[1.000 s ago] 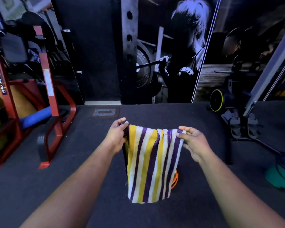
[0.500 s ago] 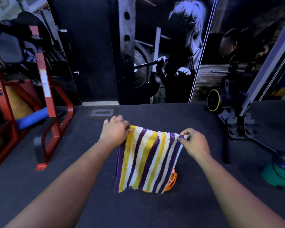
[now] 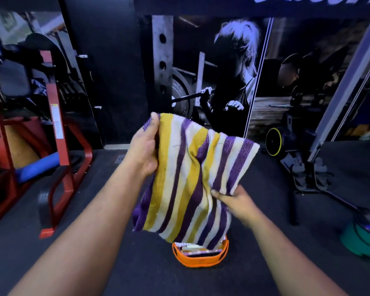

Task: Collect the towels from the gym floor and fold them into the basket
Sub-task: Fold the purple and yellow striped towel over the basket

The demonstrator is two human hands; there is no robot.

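A yellow, white and purple striped towel hangs in the air in front of me. My left hand grips its upper left edge, thumb up along the cloth. Lower and to the right, my right hand pinches the towel's right side, where the cloth doubles over. Directly below the towel stands an orange basket on the dark floor; folded cloth shows inside it, and the towel's hem hides its far rim.
A red machine frame with a blue roller stands at the left. A black stand with a yellow-rimmed wheel is at the right, and a teal weight lies at the far right. Dark mat floor surrounds the basket.
The towel was held spread by its two top corners. My left hand has risen with its edge, and my right hand has dropped lower, so the right part now folds over.
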